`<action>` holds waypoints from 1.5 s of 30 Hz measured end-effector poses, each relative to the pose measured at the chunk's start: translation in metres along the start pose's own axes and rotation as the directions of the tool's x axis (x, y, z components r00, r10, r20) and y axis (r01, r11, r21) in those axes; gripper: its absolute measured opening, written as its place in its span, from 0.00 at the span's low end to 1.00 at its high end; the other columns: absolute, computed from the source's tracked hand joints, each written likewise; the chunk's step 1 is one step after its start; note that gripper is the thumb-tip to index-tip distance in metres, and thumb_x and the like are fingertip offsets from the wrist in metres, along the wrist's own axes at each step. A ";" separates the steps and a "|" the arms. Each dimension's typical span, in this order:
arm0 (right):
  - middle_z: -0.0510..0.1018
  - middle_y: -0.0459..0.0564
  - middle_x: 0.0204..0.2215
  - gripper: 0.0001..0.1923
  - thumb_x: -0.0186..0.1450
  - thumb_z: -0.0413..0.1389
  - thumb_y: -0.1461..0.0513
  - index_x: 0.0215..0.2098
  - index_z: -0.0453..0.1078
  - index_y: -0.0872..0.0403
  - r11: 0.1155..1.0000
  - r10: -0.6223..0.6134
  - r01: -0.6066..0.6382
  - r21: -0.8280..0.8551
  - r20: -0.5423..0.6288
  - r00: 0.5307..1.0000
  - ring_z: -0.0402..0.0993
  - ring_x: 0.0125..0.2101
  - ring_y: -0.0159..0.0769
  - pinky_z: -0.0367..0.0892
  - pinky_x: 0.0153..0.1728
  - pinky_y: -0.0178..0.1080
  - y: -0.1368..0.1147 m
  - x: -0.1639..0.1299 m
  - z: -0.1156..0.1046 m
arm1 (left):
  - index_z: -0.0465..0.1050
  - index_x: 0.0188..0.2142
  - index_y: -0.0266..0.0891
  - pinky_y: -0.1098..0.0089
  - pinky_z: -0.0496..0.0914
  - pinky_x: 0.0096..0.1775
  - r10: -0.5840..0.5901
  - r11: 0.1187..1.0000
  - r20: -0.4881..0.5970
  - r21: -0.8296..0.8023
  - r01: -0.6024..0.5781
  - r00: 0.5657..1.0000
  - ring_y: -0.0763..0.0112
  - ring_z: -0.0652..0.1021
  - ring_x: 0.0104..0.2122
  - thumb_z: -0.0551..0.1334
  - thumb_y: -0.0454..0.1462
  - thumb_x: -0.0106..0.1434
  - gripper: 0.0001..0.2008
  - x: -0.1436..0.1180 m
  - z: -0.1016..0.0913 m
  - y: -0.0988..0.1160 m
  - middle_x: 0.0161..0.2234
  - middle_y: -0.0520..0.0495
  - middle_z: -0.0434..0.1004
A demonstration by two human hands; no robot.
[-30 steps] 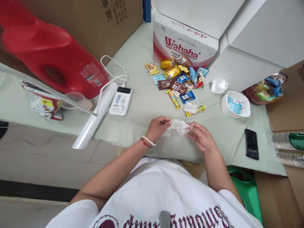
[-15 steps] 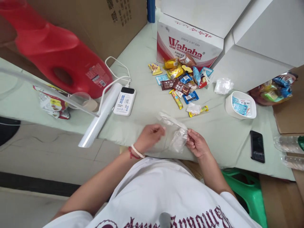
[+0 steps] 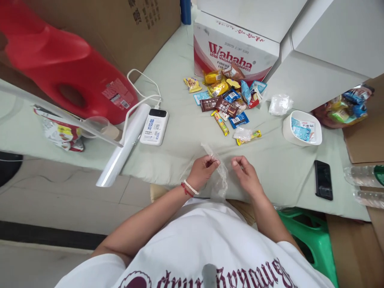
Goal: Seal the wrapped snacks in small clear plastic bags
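My left hand [image 3: 203, 171] pinches the top edge of a clear plastic bag [image 3: 220, 180] that hangs down over the near edge of the table. My right hand [image 3: 246, 175] is a few centimetres to the right of the bag, fingers curled, apart from it as far as I can tell. Beyond my hands lies a heap of wrapped snacks [image 3: 225, 100] in yellow, brown and blue wrappers, and a small filled clear bag with a yellow bar [image 3: 246, 135] lies nearest to my hands.
A white bowl [image 3: 288, 134] holds blue packets. A black phone [image 3: 323, 179] lies at right. A white power bank [image 3: 154, 126], a plastic roll [image 3: 120, 150] and a red jug [image 3: 69, 76] sit at left. A Wahaha carton [image 3: 234, 52] stands behind the snacks.
The bag went from being stretched between both hands to hanging from my left hand alone. My right hand let go of it and the bag unfolded downwards.
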State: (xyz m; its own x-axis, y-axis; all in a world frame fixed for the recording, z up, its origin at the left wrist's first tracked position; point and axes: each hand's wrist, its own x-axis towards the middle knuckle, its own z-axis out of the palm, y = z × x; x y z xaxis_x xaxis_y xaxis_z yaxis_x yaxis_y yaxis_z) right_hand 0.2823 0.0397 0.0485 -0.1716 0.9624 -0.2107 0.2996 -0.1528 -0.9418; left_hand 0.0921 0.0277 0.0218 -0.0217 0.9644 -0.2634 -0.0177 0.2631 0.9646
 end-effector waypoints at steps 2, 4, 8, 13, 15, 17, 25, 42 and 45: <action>0.77 0.47 0.37 0.20 0.64 0.63 0.43 0.40 0.73 0.49 0.999 0.006 -0.010 0.053 0.076 0.997 0.70 0.37 0.37 0.66 0.39 0.39 0.000 0.011 0.006 | 0.75 0.30 0.37 0.68 0.66 0.36 0.023 1.000 0.028 0.016 -0.023 0.999 0.71 0.71 0.29 0.66 0.49 0.60 0.16 -0.003 0.001 -0.002 0.27 0.51 0.74; 0.77 0.46 0.34 0.21 0.62 0.65 0.43 0.39 0.74 0.50 0.990 0.027 -0.051 0.130 0.182 0.983 0.69 0.35 0.36 0.65 0.37 0.38 0.001 0.019 0.015 | 0.75 0.31 0.37 0.68 0.67 0.37 0.046 0.998 0.058 0.034 -0.048 0.997 0.70 0.72 0.31 0.66 0.49 0.61 0.16 -0.002 -0.001 -0.005 0.28 0.50 0.75; 0.74 0.42 0.28 0.18 0.61 0.66 0.46 0.34 0.74 0.52 0.975 0.043 -0.063 0.211 0.102 0.994 0.63 0.28 0.31 0.61 0.33 0.35 0.008 0.024 0.029 | 0.74 0.37 0.39 0.70 0.67 0.35 0.070 0.989 -0.234 0.144 -0.037 0.970 0.72 0.70 0.30 0.70 0.43 0.55 0.14 -0.003 -0.011 -0.008 0.32 0.53 0.73; 0.75 0.43 0.27 0.15 0.59 0.68 0.50 0.31 0.75 0.52 0.983 0.023 -0.020 0.185 -0.016 1.000 0.63 0.29 0.31 0.61 0.33 0.35 0.006 0.022 0.036 | 0.72 0.33 0.41 0.71 0.66 0.35 0.216 0.954 -0.405 0.280 -0.104 0.888 0.73 0.69 0.30 0.67 0.45 0.60 0.11 -0.013 -0.015 0.004 0.30 0.54 0.70; 0.75 0.43 0.26 0.15 0.59 0.68 0.50 0.30 0.75 0.52 0.983 0.012 -0.010 0.181 -0.008 1.000 0.63 0.28 0.31 0.61 0.32 0.35 0.002 0.020 0.039 | 0.75 0.31 0.40 0.70 0.65 0.34 0.153 0.971 -0.259 0.221 -0.095 0.954 0.72 0.69 0.28 0.61 0.49 0.65 0.15 -0.012 -0.009 0.010 0.27 0.53 0.71; 0.75 0.43 0.26 0.15 0.58 0.68 0.50 0.30 0.75 0.52 0.982 0.007 -0.008 0.190 0.008 1.000 0.63 0.27 0.31 0.60 0.32 0.35 0.000 0.019 0.042 | 0.76 0.30 0.39 0.70 0.64 0.33 0.043 0.994 -0.174 0.104 -0.025 0.984 0.73 0.69 0.27 0.62 0.50 0.64 0.17 -0.007 -0.002 0.013 0.25 0.53 0.71; 0.75 0.42 0.26 0.18 0.51 0.72 0.50 0.32 0.77 0.51 0.912 0.125 -0.053 0.406 -0.153 0.980 0.64 0.27 0.30 0.63 0.32 0.36 0.000 0.021 0.021 | 0.72 0.28 0.38 0.75 0.59 0.25 -0.179 0.867 -0.105 -0.487 0.106 0.978 0.78 0.66 0.24 0.75 0.50 0.48 0.21 0.007 -0.004 0.011 0.25 0.55 0.69; 0.68 0.35 0.22 0.25 0.60 0.67 0.44 0.37 0.60 0.48 0.943 0.124 0.017 0.332 -0.400 0.908 0.58 0.14 0.23 0.51 0.12 0.28 -0.002 0.028 -0.020 | 0.60 0.34 0.43 0.73 0.74 0.30 -0.202 0.815 -0.224 -0.579 0.037 0.954 0.77 0.75 0.24 0.72 0.48 0.58 0.22 0.023 -0.050 0.016 0.28 0.59 0.72; 0.65 0.34 0.21 0.28 0.54 0.72 0.47 0.36 0.61 0.49 0.871 0.217 -0.068 0.487 -0.257 0.942 0.51 0.13 0.20 0.44 0.12 0.26 -0.008 0.026 -0.030 | 0.60 0.34 0.44 0.78 0.60 0.21 -0.168 0.870 -0.208 -0.491 0.046 0.964 0.82 0.62 0.17 0.69 0.47 0.61 0.18 0.032 -0.066 0.024 0.25 0.61 0.64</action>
State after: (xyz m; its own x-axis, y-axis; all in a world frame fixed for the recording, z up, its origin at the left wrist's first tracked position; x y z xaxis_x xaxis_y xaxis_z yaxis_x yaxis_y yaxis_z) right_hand 0.3039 0.0725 0.0581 0.1448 0.9308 -0.3355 -0.1847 -0.3077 -0.9334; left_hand 0.0247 0.0629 0.0358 -0.2256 0.8798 -0.4184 -0.5069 0.2607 0.8216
